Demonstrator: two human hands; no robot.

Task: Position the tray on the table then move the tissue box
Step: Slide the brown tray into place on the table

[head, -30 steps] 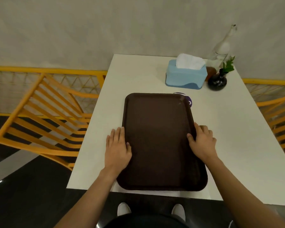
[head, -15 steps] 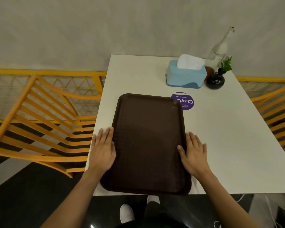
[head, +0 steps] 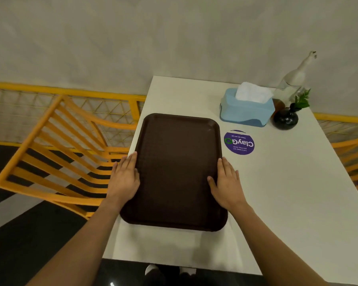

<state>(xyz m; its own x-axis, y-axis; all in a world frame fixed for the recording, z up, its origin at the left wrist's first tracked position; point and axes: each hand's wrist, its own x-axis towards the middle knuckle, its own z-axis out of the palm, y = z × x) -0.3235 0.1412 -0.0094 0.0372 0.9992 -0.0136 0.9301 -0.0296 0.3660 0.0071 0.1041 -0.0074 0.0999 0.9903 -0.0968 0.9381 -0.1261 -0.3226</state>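
Tray (head: 177, 170), dark brown plastic and rectangular, lay flat on the white table (head: 287, 203) toward its left side, long axis running near to far, its left rim close to the table's left edge. Left hand (head: 124, 178) rested against the tray's left rim, fingers extended and flat, thumb on the rim; no closed grasp was evident. Right hand (head: 225, 182) lay likewise along the right rim, fingers straight and together on the table, thumb reaching onto the tray surface. Tissue box (head: 247, 111), light blue with a darker blue base and a white tissue standing from its slot, sat at the far right of the table, apart from the tray's far right corner. Round purple sticker (head: 239, 142) lay between box and tray, reading "ClayGo" upside down from this viewpoint, with smaller lines reading "Clean as you go" and what appeared to be "Let's keep our pantries clean". Black round vase (head: 285, 119) holding a green sprig stood just right of the box; a clear glass bottle (head: 291, 83) stood behind it. Yellow slatted chair (head: 56, 151) stood left of the table.
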